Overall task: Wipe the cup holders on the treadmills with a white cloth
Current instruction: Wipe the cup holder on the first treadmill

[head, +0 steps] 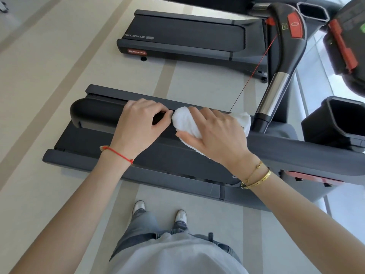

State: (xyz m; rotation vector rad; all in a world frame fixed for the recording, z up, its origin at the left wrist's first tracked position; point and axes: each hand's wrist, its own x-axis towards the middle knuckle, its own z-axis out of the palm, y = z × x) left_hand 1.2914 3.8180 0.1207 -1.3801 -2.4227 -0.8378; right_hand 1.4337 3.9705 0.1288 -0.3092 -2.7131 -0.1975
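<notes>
Nearest us, our right hand presses the white cloth onto the handrail, fingers spread. Just left of it, our left hand curls round the same rail — beyond both, another treadmill reads "STARTRAC". Right of our right hand stands a cup holder.
</notes>
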